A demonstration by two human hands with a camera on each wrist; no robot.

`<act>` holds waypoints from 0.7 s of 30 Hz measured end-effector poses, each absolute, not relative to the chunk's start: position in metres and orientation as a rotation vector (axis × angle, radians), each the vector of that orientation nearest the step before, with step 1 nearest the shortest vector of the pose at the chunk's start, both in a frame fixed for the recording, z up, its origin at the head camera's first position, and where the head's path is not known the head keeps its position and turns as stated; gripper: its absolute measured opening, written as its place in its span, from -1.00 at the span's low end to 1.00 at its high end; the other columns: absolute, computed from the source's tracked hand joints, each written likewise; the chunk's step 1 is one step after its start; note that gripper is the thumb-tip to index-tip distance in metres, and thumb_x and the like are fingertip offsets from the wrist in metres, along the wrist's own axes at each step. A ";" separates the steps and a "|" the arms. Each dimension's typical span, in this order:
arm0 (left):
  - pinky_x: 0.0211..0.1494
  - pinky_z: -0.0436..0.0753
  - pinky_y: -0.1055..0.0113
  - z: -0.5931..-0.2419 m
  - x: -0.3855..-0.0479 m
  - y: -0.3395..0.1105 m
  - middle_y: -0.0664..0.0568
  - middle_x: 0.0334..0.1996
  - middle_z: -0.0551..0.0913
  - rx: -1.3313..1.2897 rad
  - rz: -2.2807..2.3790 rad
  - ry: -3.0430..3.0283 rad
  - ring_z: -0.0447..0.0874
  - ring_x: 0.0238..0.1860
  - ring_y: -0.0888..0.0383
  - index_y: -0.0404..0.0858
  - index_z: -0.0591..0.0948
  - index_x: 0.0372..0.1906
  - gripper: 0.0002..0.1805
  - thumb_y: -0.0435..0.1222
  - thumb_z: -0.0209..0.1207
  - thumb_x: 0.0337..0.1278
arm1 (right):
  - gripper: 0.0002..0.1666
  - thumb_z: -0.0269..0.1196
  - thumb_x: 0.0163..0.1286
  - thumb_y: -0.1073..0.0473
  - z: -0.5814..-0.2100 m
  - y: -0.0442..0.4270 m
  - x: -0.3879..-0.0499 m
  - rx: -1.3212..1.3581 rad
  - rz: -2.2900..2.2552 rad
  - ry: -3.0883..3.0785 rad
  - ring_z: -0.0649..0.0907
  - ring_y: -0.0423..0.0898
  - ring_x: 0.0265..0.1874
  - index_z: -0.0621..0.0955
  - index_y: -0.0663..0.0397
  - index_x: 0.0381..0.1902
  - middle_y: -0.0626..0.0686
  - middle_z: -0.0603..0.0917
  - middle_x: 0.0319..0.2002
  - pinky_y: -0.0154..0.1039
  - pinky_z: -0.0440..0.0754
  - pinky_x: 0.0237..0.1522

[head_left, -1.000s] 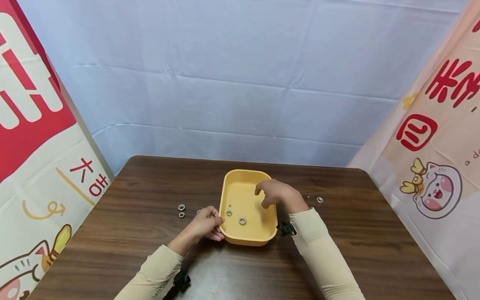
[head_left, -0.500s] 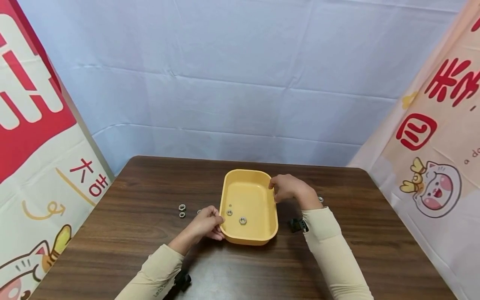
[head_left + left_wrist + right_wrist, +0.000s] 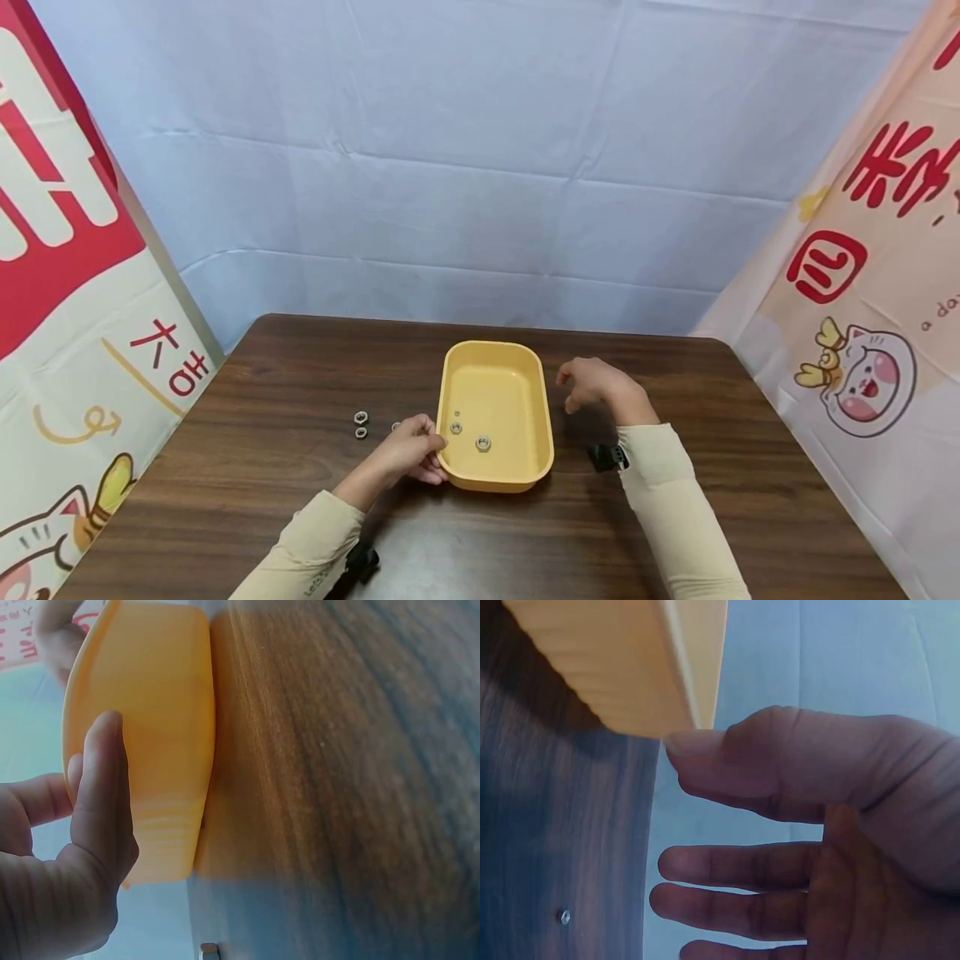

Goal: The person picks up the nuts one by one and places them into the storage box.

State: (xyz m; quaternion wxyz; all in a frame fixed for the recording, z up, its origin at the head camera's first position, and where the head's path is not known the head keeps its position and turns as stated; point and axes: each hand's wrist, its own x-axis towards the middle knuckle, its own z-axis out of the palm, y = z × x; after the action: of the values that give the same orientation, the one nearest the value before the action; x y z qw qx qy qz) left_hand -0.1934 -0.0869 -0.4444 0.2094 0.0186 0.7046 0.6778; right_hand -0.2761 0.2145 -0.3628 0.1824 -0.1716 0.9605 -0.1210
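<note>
A yellow tray [image 3: 495, 483] stands on the wooden table with several metal nuts inside, among them a larger nut [image 3: 483, 443] and a smaller nut [image 3: 456, 427]. The left hand [image 3: 408, 450] pinches its left rim, thumb over the edge and fingers against the outer wall, as the left wrist view shows too [image 3: 82, 825]. Just right of the tray, above the table, hovers the right hand [image 3: 600, 387], holding nothing. In the right wrist view its fingers [image 3: 742, 866] are extended and apart, the thumb near the tray's wall [image 3: 622, 660].
Two nuts [image 3: 361, 417] lie left of the tray, and another nut [image 3: 395, 426] is partly hidden by the left hand. A small nut [image 3: 564, 916] lies on the table in the right wrist view. Pale cloth [image 3: 450, 167] hangs behind the table.
The right hand has moved from over the tray's inside, across its right rim, to the table's right side. The left hand keeps its hold, and the tray stands where it was.
</note>
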 end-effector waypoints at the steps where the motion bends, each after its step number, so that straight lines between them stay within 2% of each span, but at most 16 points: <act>1: -0.61 0.65 0.28 -0.445 -0.193 -0.087 -0.18 -0.68 0.51 0.053 1.883 1.958 0.63 -0.64 0.04 -0.35 0.26 -0.36 -0.88 -0.46 -0.01 0.11 | -0.51 0.38 0.01 0.29 -0.365 0.217 -0.276 -0.469 -0.354 2.707 0.55 0.04 -0.23 0.57 0.17 -0.03 0.17 0.57 -0.08 -0.08 0.58 -0.28; 9: -0.63 0.65 0.29 -0.447 -0.193 -0.087 -0.17 -0.68 0.49 0.056 1.878 1.961 0.62 -0.65 0.03 -0.35 0.28 -0.35 -0.88 -0.43 0.00 0.18 | -0.49 0.36 -0.01 0.34 -0.375 0.235 -0.275 -0.371 -0.420 2.689 0.52 -0.02 -0.33 0.56 0.18 -0.02 0.17 0.57 -0.12 -0.13 0.56 -0.35; 21: -0.61 0.65 0.30 -0.445 -0.193 -0.088 -0.15 -0.67 0.47 0.063 1.866 1.948 0.63 -0.63 0.04 -0.36 0.28 -0.35 -0.87 -0.43 0.01 0.16 | -0.48 0.35 -0.01 0.35 -0.391 0.258 -0.278 -0.325 -0.483 2.745 0.51 0.03 -0.28 0.54 0.26 -0.01 0.22 0.56 -0.09 -0.12 0.53 -0.35</act>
State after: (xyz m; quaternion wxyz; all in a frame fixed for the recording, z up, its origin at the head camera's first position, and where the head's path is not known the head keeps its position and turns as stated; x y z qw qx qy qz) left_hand -0.1928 -0.0876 -0.4452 0.2198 0.0226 0.7044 0.6745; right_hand -0.2778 0.2584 -0.3912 0.1672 -0.1142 0.9645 -0.1696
